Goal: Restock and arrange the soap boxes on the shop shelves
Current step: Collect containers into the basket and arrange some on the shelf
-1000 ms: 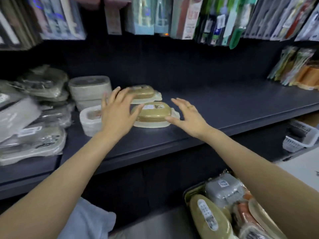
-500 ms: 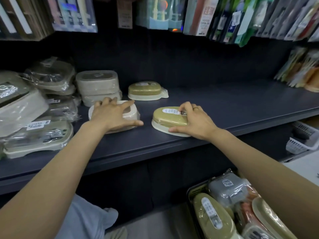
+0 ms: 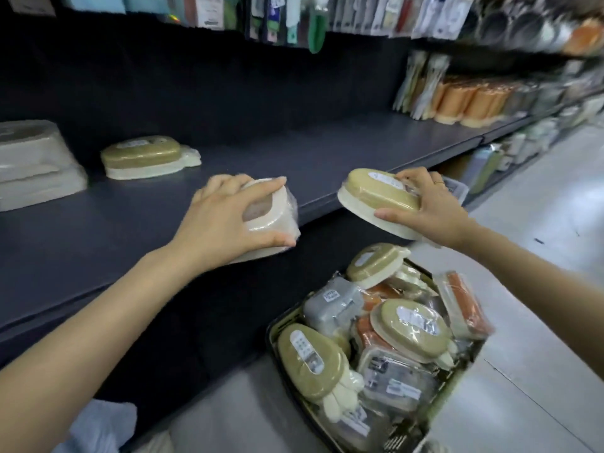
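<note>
Left hand (image 3: 225, 223) fingers clamp a cream soap box (image 3: 268, 217) on the shelf (image 3: 98, 243); right hand (image 3: 431, 207) fingers grip an olive-lidded soap box (image 3: 376, 197) beside it.

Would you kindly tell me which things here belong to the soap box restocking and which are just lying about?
Job:
white soap box, gripped by left hand
olive soap box, gripped by right hand
basket of soap boxes
dark shelf

Lying about:
orange packs
hanging packets

Both my bare arms reach forward. My left hand (image 3: 225, 220) curls palm-down, thumb low and fingers over the top of what it grips. My right hand (image 3: 428, 207) pinches likewise, wrist bent.
</note>
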